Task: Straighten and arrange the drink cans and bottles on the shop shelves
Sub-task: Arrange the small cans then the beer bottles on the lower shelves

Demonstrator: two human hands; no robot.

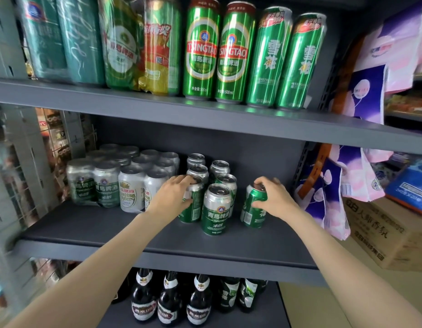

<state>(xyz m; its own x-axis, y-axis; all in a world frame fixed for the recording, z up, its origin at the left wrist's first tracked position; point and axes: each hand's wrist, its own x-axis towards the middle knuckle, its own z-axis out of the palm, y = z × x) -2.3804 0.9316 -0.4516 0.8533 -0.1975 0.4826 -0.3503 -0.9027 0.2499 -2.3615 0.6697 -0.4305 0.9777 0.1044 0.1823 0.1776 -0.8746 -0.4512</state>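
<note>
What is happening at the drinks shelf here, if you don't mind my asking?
A person is tidying beer cans on the middle shelf. The left hand grips the front can of the left row, and the right hand holds a green can standing apart to the right. Tall cans line the shelf above; bottles stand below.

Two bare forearms, no sleeves, watch, bracelet or rings visible; the left hand (pixel 173 196) and right hand (pixel 275 197) are gloveless, with short, unpainted nails on slender fingers (pixel 264 179).
</note>
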